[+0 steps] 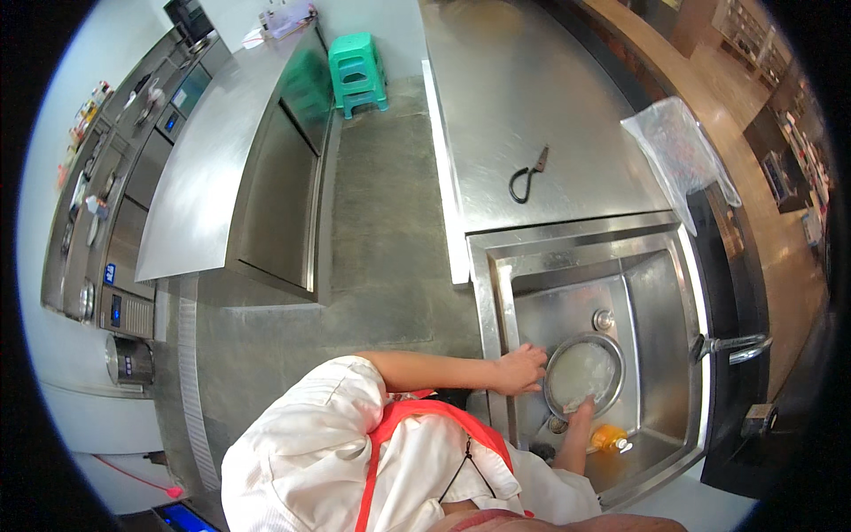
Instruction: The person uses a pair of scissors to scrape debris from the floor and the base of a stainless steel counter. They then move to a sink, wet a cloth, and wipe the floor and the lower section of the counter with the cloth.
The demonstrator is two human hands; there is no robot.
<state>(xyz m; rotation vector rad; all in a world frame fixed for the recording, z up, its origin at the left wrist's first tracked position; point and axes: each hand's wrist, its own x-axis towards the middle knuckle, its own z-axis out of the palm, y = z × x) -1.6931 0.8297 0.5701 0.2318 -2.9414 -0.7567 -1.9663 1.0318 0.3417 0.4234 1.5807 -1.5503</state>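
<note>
A round metal bowl (623,372) of cloudy whitish liquid stands in the stainless steel sink (665,399). Beside the bowl's rim, my left hand (522,369) hovers with its fingers slightly spread; nothing is seen in it, and whether it touches the rim cannot be told. My right hand (580,407) reaches into the near side of the bowl, its fingers partly hidden by the liquid. Whether it grips anything is unclear. An orange bottle with a white top (608,439) is next to my right wrist. A round metal drain piece (603,320) shows beyond the bowl.
Black-handled scissors (528,176) lie on the steel counter (485,100) beside the sink. A clear plastic bag (678,149) rests on the ledge near a faucet (731,346). Across the floor stand another steel counter (213,146) and stacked green stools (359,73).
</note>
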